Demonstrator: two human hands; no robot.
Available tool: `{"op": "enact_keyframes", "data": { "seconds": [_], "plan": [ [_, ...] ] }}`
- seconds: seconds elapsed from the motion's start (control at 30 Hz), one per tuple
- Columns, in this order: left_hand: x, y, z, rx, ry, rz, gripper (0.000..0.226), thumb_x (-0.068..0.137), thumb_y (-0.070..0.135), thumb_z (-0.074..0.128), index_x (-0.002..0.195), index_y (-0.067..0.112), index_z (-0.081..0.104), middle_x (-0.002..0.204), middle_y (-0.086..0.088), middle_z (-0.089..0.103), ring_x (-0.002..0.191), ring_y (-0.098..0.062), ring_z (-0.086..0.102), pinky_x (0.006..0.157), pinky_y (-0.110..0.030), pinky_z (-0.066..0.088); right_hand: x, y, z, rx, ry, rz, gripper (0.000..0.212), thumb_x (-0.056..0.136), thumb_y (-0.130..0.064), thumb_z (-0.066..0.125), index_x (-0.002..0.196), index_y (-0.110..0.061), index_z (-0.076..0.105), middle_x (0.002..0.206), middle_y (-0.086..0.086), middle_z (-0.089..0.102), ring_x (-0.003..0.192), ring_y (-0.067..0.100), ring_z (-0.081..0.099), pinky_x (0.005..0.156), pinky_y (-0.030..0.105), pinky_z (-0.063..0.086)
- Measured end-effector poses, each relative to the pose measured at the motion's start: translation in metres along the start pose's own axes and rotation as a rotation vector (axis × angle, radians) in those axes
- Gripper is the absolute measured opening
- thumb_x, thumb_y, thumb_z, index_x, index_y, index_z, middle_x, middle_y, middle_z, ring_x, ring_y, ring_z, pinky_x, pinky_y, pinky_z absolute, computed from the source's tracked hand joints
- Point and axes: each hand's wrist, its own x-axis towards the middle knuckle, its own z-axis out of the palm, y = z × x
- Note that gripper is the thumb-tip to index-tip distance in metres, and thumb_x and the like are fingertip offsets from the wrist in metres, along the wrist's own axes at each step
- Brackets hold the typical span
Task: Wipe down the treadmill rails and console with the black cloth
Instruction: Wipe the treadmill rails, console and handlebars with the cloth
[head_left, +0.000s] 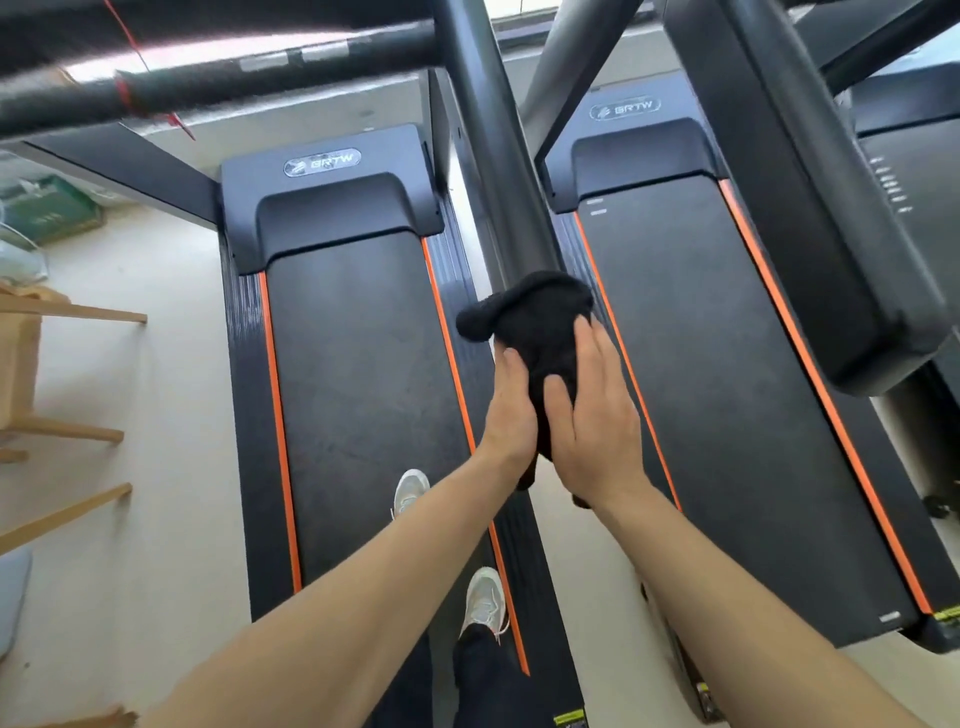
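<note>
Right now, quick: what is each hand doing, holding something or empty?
Left hand: closed, holding the black cloth.
Right hand: closed, holding the same black cloth.

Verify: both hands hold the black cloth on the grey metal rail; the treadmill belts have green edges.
Belt edges are orange, not green, per the head view. Left hand and right hand do hold the black cloth on the grey metal rail.

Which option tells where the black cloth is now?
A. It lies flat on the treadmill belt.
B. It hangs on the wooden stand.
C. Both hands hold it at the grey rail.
C: the left hand and the right hand both grip the black cloth at the grey rail.
</note>
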Motion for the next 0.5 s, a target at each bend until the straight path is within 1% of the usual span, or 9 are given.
{"op": "enact_keyframes", "data": {
  "seconds": [0.03, 0.07, 0.13, 0.2, 0.23, 0.3, 0.4, 0.5],
  "plan": [
    [0.0, 0.012, 0.002, 0.028, 0.006, -0.009, 0.062, 0.103, 0.063, 0.024, 0.145, 0.025, 0.05, 0.129, 0.001, 0.065, 0.12, -0.015, 0.06, 0.104, -0.032, 0.048, 0.015, -0.009, -0.004, -0.044, -0.036, 0.022, 0.062, 0.102, -0.035, 0.035, 0.157, -0.011, 0.023, 0.163, 0.008, 0.027, 0.145, 0.022, 0.032, 0.114, 0.035, 0.033],
    [0.002, 0.026, 0.002, 0.042, 0.014, -0.018, 0.06, 0.103, 0.061, 0.024, 0.146, 0.026, 0.049, 0.126, 0.004, 0.064, 0.119, -0.015, 0.059, 0.105, -0.035, 0.045, 0.031, -0.018, -0.007, -0.074, -0.079, 0.054, 0.06, 0.104, -0.034, 0.034, 0.158, -0.013, 0.02, 0.163, 0.007, 0.027, 0.143, 0.023, 0.034, 0.111, 0.038, 0.034],
    [0.013, 0.056, 0.003, 0.069, 0.026, -0.024, 0.053, 0.106, 0.055, 0.025, 0.149, 0.029, 0.042, 0.122, 0.007, 0.06, 0.117, -0.016, 0.056, 0.102, -0.035, 0.041, 0.064, -0.032, -0.009, -0.084, -0.167, 0.145, 0.058, 0.106, -0.035, 0.032, 0.158, -0.015, 0.017, 0.158, 0.009, 0.033, 0.135, 0.029, 0.042, 0.101, 0.042, 0.038],
    [0.032, 0.087, 0.001, 0.109, 0.022, -0.033, 0.051, 0.107, 0.05, 0.024, 0.152, 0.03, 0.036, 0.131, 0.003, 0.056, 0.122, -0.02, 0.053, 0.105, -0.038, 0.04, 0.099, -0.044, -0.005, -0.074, -0.192, 0.197, 0.052, 0.106, -0.038, 0.031, 0.153, -0.015, 0.025, 0.144, 0.015, 0.046, 0.125, 0.037, 0.05, 0.09, 0.043, 0.04],
    [0.043, 0.102, 0.0, 0.119, 0.013, -0.048, 0.052, 0.107, 0.05, 0.024, 0.154, 0.029, 0.033, 0.137, 0.0, 0.054, 0.126, -0.022, 0.051, 0.108, -0.039, 0.039, 0.117, -0.049, 0.0, -0.086, -0.185, 0.212, 0.05, 0.106, -0.039, 0.03, 0.149, -0.014, 0.029, 0.139, 0.016, 0.049, 0.121, 0.039, 0.052, 0.087, 0.044, 0.04],
    [0.068, 0.126, -0.002, 0.111, 0.004, -0.107, 0.057, 0.106, 0.052, 0.024, 0.157, 0.026, 0.028, 0.146, -0.004, 0.049, 0.13, -0.026, 0.049, 0.11, -0.041, 0.039, 0.148, -0.061, 0.01, -0.144, -0.168, 0.244, 0.05, 0.106, -0.04, 0.028, 0.148, -0.012, 0.029, 0.138, 0.017, 0.05, 0.118, 0.042, 0.054, 0.087, 0.046, 0.04],
    [0.107, 0.159, -0.006, 0.108, 0.01, -0.158, 0.062, 0.105, 0.054, 0.022, 0.157, 0.02, 0.028, 0.153, -0.008, 0.044, 0.135, -0.03, 0.046, 0.115, -0.045, 0.035, 0.191, -0.074, 0.023, -0.239, -0.15, 0.252, 0.053, 0.106, -0.042, 0.025, 0.15, -0.012, 0.027, 0.139, 0.02, 0.048, 0.113, 0.047, 0.056, 0.089, 0.05, 0.043],
    [0.15, 0.184, -0.012, 0.067, -0.012, -0.23, 0.069, 0.1, 0.062, 0.019, 0.158, 0.025, 0.025, 0.154, -0.008, 0.044, 0.135, -0.031, 0.047, 0.116, -0.051, 0.034, 0.235, -0.078, 0.037, -0.248, -0.148, 0.214, 0.047, 0.105, -0.041, 0.026, 0.139, -0.009, 0.035, 0.135, 0.022, 0.049, 0.111, 0.048, 0.055, 0.092, 0.055, 0.046]
  ]
}}
